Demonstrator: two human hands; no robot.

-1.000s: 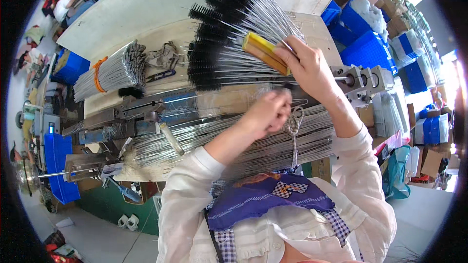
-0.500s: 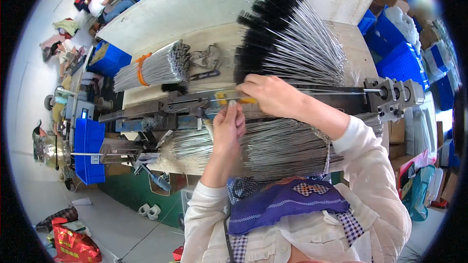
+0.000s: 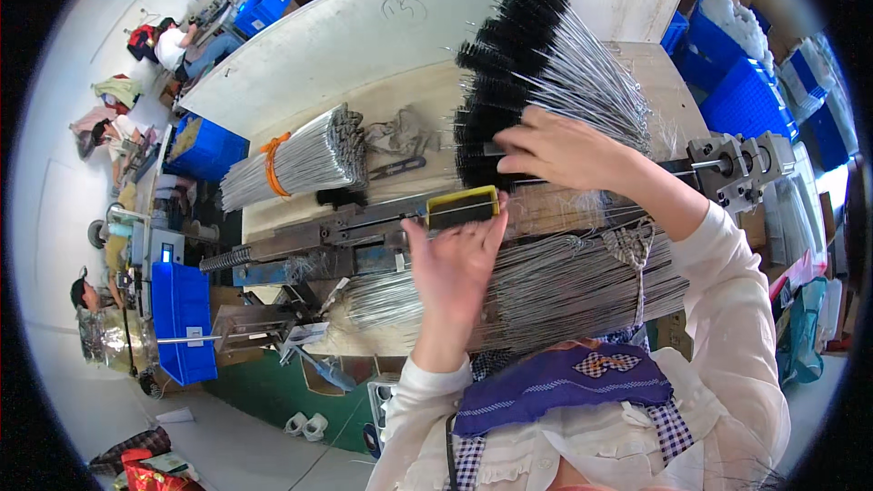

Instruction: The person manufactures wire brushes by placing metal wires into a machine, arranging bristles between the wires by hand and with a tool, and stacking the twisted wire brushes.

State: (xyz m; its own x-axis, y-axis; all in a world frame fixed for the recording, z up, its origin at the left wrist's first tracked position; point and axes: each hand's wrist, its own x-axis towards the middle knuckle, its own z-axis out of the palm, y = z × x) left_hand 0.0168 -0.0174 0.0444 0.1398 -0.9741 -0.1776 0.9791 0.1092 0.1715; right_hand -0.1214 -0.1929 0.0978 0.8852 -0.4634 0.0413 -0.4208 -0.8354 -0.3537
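Two hands, L hand [image 3: 452,259] w/ yellow block [image 3: 462,207] lengthwise left-right

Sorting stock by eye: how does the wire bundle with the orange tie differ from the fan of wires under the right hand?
The orange-tied bundle is packed tight and bare-ended; the fanned wires spread loose and carry black bristle heads. The bundle lies untouched, left of the left hand; the right hand rests on the fan. Both are thin grey metal wires on the same wooden bench.

The left hand [image 3: 452,259] hides part of the yellow-rimmed block [image 3: 462,207].
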